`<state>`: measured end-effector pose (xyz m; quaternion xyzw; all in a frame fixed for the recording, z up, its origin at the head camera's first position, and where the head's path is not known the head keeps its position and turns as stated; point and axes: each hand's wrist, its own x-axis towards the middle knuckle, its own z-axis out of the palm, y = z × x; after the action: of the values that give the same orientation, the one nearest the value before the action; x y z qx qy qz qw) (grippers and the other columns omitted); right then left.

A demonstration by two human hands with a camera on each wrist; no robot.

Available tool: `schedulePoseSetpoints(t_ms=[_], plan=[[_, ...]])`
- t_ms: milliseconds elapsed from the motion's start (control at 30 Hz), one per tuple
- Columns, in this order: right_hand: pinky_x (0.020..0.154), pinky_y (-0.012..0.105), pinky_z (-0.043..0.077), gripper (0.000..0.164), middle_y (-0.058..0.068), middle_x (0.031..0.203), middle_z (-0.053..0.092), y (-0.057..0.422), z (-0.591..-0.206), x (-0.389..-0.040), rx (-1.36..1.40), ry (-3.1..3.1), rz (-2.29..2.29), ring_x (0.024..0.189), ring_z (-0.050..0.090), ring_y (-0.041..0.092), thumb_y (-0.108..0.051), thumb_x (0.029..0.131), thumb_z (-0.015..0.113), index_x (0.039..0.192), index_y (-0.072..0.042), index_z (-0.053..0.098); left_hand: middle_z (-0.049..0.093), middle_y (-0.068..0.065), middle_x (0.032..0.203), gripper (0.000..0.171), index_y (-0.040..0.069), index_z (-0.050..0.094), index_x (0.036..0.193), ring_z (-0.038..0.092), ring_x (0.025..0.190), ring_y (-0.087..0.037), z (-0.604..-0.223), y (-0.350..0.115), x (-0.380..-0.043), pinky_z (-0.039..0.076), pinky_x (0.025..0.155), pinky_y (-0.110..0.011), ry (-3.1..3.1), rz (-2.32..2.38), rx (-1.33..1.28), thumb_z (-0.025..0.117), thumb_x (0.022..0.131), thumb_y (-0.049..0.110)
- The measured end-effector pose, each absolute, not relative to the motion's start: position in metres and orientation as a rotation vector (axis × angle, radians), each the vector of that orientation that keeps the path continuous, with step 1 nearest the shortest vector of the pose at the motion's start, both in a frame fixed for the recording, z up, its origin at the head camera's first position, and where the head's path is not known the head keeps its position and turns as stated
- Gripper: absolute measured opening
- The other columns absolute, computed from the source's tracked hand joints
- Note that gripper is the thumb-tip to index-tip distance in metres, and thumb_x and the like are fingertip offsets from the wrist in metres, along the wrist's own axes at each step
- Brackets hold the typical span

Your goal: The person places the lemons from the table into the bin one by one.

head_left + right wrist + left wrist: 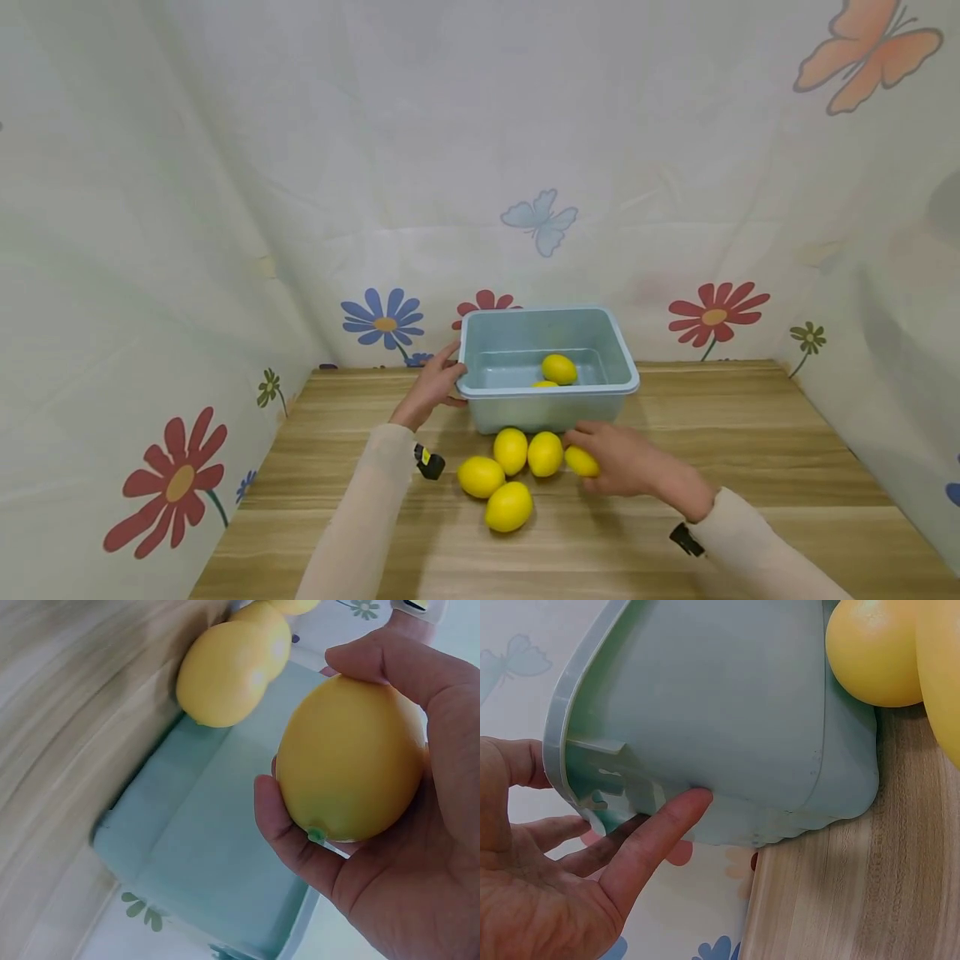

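My right grip held a lemon, fingers curled round it, just in front of the bin; whether it touched the table I couldn't fairly tell. My left grip lay loosely spread at the bin's left end. A light, even hold suited something so smooth, I judged.

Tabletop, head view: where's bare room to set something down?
Free: the tabletop right of the bin, beyond the right hand; also left of the left sleeve. Crowded: just in front of the bin, four loose lemons left of the right hand.
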<state>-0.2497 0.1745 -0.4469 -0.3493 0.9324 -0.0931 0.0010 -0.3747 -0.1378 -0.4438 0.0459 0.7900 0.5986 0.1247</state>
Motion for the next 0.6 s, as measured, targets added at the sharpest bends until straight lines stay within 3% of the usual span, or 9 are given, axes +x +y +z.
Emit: schedulePoseSetpoints(t_ms=[200, 600], plan=[[0.075, 0.032, 0.051, 0.042, -0.007, 0.104, 0.057, 0.174, -0.442, -0.247, -1.13, 2.983, -0.309, 0.085, 0.052, 0.009, -0.03, 0.073, 0.073, 0.112, -0.022, 0.059, 0.046, -0.012, 0.14, 0.058, 0.032, 0.029, 0.146, 0.057, 0.11, -0.032, -0.445, -0.137, -0.374, 0.058, 0.069, -0.046, 2.325, 1.761, 0.132, 0.05, 0.091, 0.028], [0.07, 0.025, 0.047, 0.039, -0.008, 0.099, 0.054, 0.175, -0.42, -0.248, -1.157, 3.038, -0.309, 0.082, 0.048, 0.009, -0.03, 0.074, 0.073, 0.109, -0.024, 0.057, 0.045, -0.013, 0.14, 0.06, 0.032, 0.029, 0.146, 0.059, 0.107, -0.032, -0.445, -0.137, -0.374, 0.058, 0.068, -0.046, 2.326, 1.777, 0.101, 0.051, 0.09, 0.026]])
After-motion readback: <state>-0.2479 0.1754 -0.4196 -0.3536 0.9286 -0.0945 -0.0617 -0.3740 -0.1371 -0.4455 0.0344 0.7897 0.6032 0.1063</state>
